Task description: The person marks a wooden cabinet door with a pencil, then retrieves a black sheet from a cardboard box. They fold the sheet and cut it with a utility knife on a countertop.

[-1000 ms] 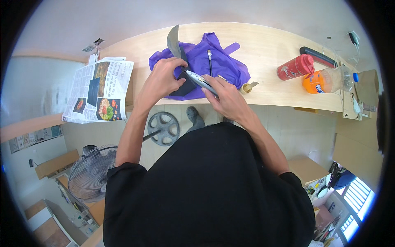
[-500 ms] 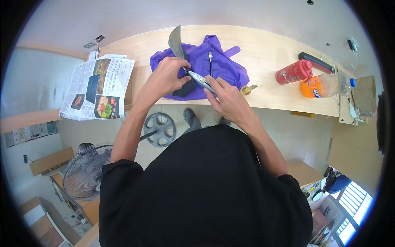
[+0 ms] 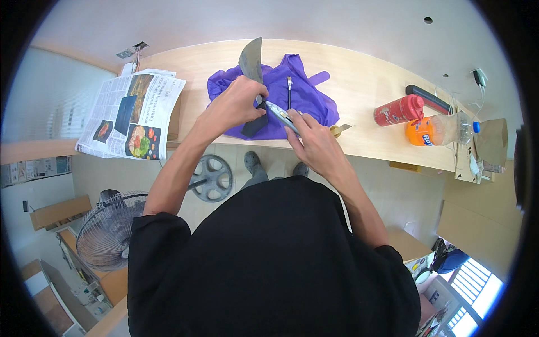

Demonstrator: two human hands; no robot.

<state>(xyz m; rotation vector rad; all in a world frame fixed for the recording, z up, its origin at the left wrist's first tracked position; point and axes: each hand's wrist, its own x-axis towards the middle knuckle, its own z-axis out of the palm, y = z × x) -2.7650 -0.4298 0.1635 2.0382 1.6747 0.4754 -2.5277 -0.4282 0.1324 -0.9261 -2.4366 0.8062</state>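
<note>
My left hand point(image 3: 242, 101) is closed around a knife where its broad curved blade point(image 3: 252, 60) meets the black handle point(image 3: 255, 123). The blade points away from me, and the handle shows below my fingers. Gripped in my right hand point(image 3: 314, 137) is a slim silver-grey utility knife point(image 3: 276, 112), slanting up to the left. Its tip reaches the knife beside my left thumb; whether it touches, I cannot tell. Both hands are over a crumpled purple cloth point(image 3: 314, 104). A thin brush with a dark handle point(image 3: 289, 92) lies on that cloth.
A small gold roll of tape point(image 3: 336, 131) sits right of the cloth. Farther right are a red bottle point(image 3: 396, 110), an orange-labelled plastic bottle point(image 3: 429, 131) and a black-and-red long object point(image 3: 429, 98). Newspaper point(image 3: 132, 115) covers the table's left end. A fan point(image 3: 112, 233) stands lower left.
The whole view has shifted slightly. The knife's blade has swung a little to the right with my left hand, and its handle shows more. Both hands keep their grips.
</note>
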